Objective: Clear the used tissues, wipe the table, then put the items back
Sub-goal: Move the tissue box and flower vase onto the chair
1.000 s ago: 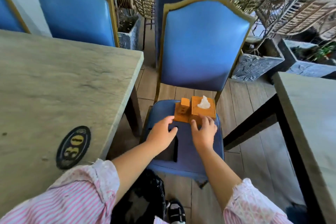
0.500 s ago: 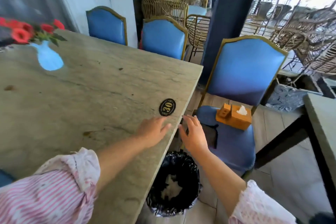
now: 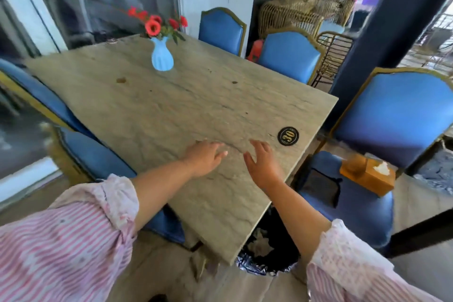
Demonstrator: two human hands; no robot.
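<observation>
Presently the stone-topped table (image 3: 171, 110) carries a pale blue vase (image 3: 161, 56) of red flowers (image 3: 153, 27) near its far edge and a round black plaque marked 30 (image 3: 288, 136) near its right corner. A few small brown marks (image 3: 121, 79) show on the surface. Both hands are over the near part of the top, apart from each other. The left hand (image 3: 204, 158) is palm down with fingers extended, grasping nothing; the right hand (image 3: 262, 160) is spread and likewise released. Whether either palm touches the stone cannot be told.

The wooden tissue box (image 3: 375, 179), a white tissue standing out of its top, sits on the seat of the blue chair (image 3: 397, 115) to the right, touching a smaller wooden holder (image 3: 353, 164). A dark flat item (image 3: 321, 187) lies on the same seat, nearer the table. Under the table's near corner stands a bin lined with a black bag (image 3: 267, 265), with pale crumpled paper (image 3: 261, 245) inside.
</observation>
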